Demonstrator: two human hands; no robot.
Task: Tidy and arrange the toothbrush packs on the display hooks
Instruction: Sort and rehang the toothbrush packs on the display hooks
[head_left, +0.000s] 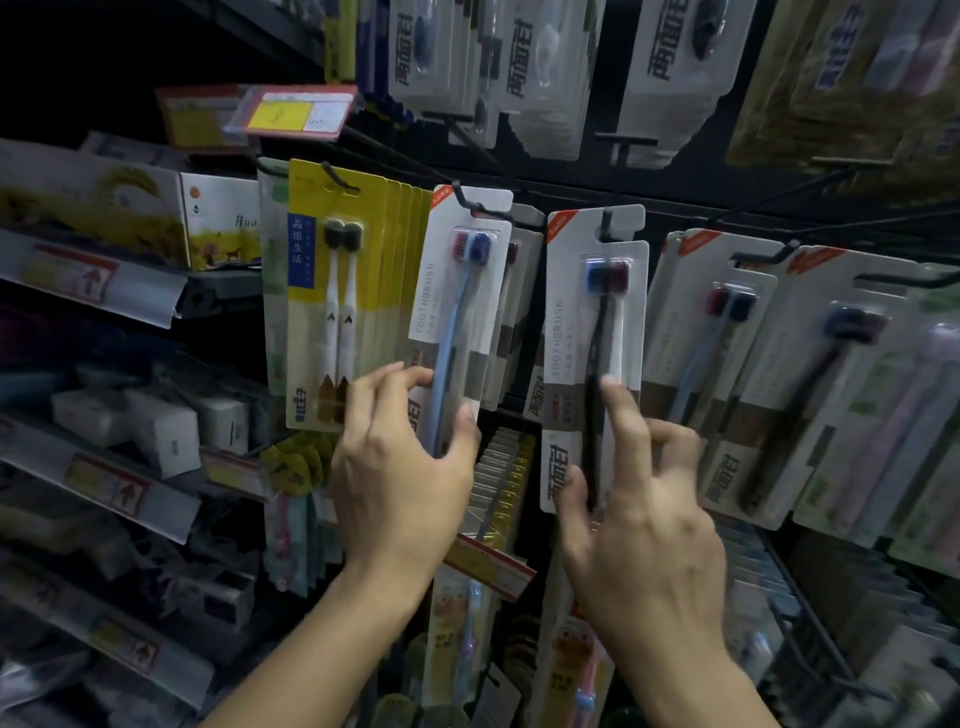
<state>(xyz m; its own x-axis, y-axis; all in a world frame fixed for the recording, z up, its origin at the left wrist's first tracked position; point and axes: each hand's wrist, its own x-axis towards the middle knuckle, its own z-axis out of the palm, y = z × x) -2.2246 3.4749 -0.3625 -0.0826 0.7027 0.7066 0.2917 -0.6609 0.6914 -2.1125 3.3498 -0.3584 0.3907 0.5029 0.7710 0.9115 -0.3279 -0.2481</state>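
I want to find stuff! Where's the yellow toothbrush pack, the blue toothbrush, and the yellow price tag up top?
yellow toothbrush pack (358, 249), head view, on its yellow card front.
blue toothbrush (451, 343), head view, on its handle.
yellow price tag (280, 115), head view, on its yellow label.

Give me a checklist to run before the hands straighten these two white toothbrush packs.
1. Left hand grips the blue-brush pack at its lower end: ok.
2. Right hand on the black-brush pack, fingertips touching its front: ok; a firm grip, cannot tell.
3. Blue-brush pack seated on its hook: ok, the hook passes through the top hole.
4. Black-brush pack seated on its hook: ok.
5. Packs hanging straight: not ok, the blue-brush pack tilts, bottom swung left over the yellow pack.
6. Packs behind each front one aligned: cannot tell, mostly hidden.
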